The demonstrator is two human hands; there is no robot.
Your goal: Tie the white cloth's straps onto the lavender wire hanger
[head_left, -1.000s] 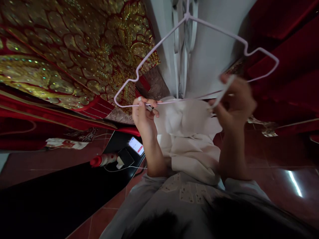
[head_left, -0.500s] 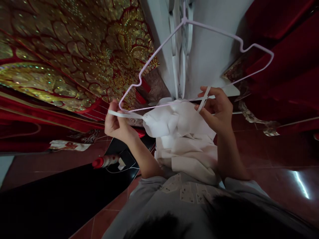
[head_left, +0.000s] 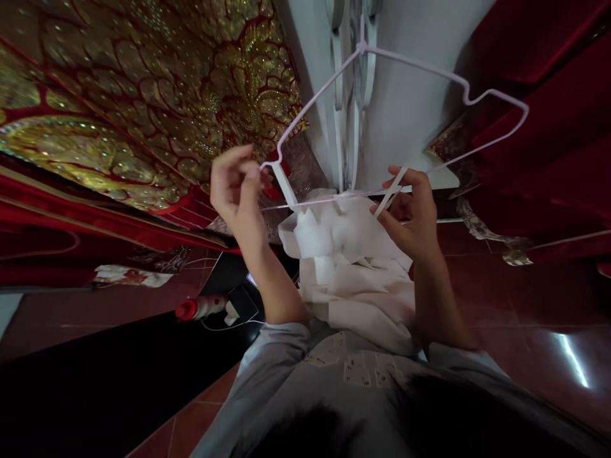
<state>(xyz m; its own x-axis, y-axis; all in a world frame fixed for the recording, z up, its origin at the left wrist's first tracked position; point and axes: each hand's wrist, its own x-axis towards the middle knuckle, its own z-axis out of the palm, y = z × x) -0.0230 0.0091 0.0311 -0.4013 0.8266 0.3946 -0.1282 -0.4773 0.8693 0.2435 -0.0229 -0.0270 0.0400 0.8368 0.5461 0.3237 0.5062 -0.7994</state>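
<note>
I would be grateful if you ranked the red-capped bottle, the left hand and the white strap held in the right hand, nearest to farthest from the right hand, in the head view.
1. White strap: in the right hand itself.
2. Left hand: across, at the left end of the hanger.
3. Red-capped bottle: lower left, beyond the left forearm.

Both bare arms reach forward; the left forearm (head_left: 274, 273) slants up and outward, the right forearm (head_left: 439, 292) leans slightly inward; the left hand (head_left: 238, 184), a little blurred, sits higher, its fingers bent; the right hand (head_left: 411, 213) holds thumb and forefinger apart, its other fingers curled toward the palm.
</note>
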